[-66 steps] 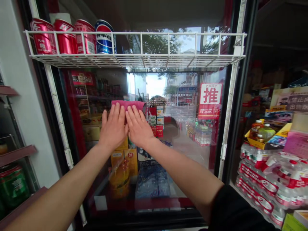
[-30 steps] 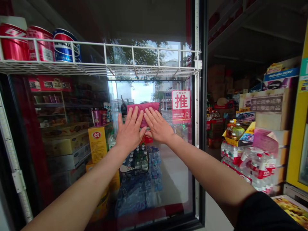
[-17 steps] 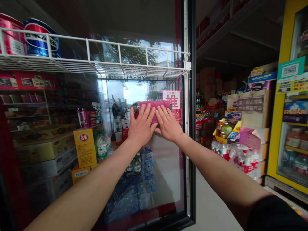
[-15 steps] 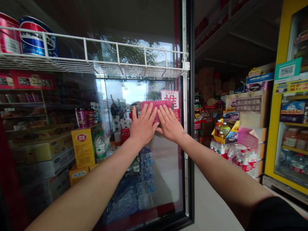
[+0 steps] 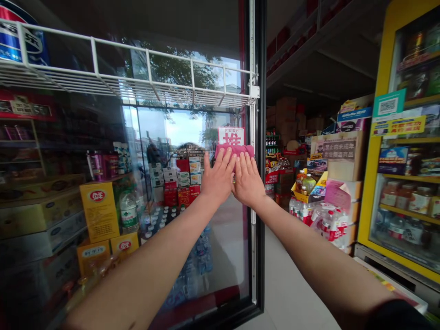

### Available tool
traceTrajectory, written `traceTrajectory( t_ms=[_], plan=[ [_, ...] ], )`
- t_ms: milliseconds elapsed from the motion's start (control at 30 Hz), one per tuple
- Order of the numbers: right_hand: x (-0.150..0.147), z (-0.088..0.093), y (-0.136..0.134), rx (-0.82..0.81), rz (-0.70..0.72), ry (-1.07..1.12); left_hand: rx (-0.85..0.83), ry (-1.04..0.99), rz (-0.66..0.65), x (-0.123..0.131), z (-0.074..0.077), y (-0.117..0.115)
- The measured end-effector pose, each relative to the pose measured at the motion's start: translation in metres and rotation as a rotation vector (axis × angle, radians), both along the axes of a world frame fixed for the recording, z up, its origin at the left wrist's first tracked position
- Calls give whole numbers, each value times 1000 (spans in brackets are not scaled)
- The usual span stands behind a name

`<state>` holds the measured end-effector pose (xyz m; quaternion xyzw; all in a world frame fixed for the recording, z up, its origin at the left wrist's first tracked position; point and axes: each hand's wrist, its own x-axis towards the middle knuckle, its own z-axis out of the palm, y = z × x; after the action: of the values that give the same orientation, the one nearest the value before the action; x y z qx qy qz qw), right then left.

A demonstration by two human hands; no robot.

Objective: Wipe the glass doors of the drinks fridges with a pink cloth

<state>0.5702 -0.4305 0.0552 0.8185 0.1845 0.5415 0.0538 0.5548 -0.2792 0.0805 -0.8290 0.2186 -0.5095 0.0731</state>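
A pink cloth (image 5: 244, 149) lies against the glass door (image 5: 230, 256), just below and partly over a red-and-white PUSH sticker (image 5: 231, 134). My left hand (image 5: 218, 183) presses flat on the cloth's left part, fingers stretched and thumb held apart. Beside it, my right hand (image 5: 250, 183) lies flat on the right part with its fingers extended. The two hands nearly touch in the middle and cover most of the cloth's lower area.
A white wire rack (image 5: 192, 87) crosses the door above my hands, with a blue can (image 5: 20, 43) at its left end. The black door frame (image 5: 260, 192) runs close to my right hand. Drink packs (image 5: 330, 224) and a yellow-framed cooler (image 5: 373, 151) stand right. Boxes and bottles show through the glass.
Both hands and the cloth have moved right across the glass, towards the door frame, and slightly lower relative to the sticker. The camera view has shifted to the right.
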Motion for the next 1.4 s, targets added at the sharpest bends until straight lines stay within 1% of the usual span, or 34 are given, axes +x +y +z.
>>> traceTrajectory(
  t_ms=[133, 267, 400, 467, 500, 567, 633, 767, 867, 1033, 1167, 1267, 1333, 1400],
  plan=[
    [-2, -26, 5, 31, -1, 21, 9, 42, -2, -2, -22, 2],
    [-4, -62, 4, 24, 12, 39, 25, 88, -1, -6, -54, 4],
    [-7, -98, 3, 19, -5, 59, 37, 119, -9, -8, -86, 5],
    [-8, -110, 4, 25, -1, 70, 44, 129, -13, -8, -96, 7],
    [-8, -114, 5, 33, 5, 72, 50, 133, -16, -8, -99, 8],
    [-9, -118, 6, 53, 22, 70, 65, 135, -21, -8, -100, 11],
    [-10, -117, 9, 76, 43, 64, 81, 131, -24, -8, -96, 15],
    [-11, -107, 22, 111, 71, 64, 87, 115, -20, -9, -85, 28],
    [-11, -100, 38, 123, 96, 49, 73, 99, -15, -11, -78, 44],
    [-10, -93, 77, 114, 172, -1, 29, 72, 6, -23, -70, 79],
    [-13, -90, 113, 86, 222, -7, -23, 65, 61, -37, -67, 108],
    [-17, -88, 139, 53, 251, -9, -65, 77, 126, -44, -68, 130],
    [-18, -86, 156, 25, 286, -29, -105, 38, 114, -47, -71, 148],
    [-19, -85, 176, -1, 324, -49, -131, 21, 131, -49, -74, 169]
  ],
)
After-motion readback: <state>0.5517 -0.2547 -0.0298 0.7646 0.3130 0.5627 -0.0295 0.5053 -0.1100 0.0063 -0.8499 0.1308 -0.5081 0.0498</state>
